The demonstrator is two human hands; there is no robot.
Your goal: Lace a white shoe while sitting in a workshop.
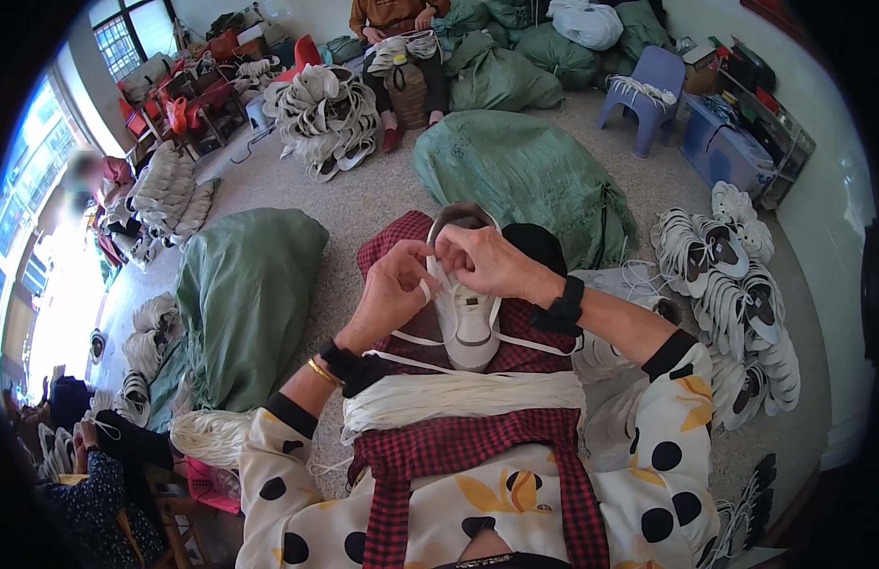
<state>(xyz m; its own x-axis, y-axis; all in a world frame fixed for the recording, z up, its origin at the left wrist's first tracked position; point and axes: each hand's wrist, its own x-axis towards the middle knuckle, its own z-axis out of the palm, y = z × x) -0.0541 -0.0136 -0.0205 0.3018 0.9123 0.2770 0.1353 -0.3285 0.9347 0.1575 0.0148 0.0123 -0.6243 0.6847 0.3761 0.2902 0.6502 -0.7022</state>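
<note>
A white and grey sneaker (472, 327) lies on my lap, toe toward me, on a red and black checked apron (544, 353). Over its upper lacing my left hand (398, 284) is closed in a pinch at the left side, a bit of white shoelace at its fingers. Close beside it, my right hand (494, 260) pinches above the shoe's opening; its curled fingers mostly hide the lace there. Loose white lace ends (525, 343) trail out on both sides of the shoe. A thick bundle of white laces (463, 398) lies across my lap nearer my body.
Green sacks stand at left (255, 294) and ahead (525, 180). Piled sneakers (733, 294) lie at right, with another shoe heap (326, 119) farther off. A person (402, 47) sits at the back near a purple chair (643, 95); another person's sleeve (103, 503) shows lower left.
</note>
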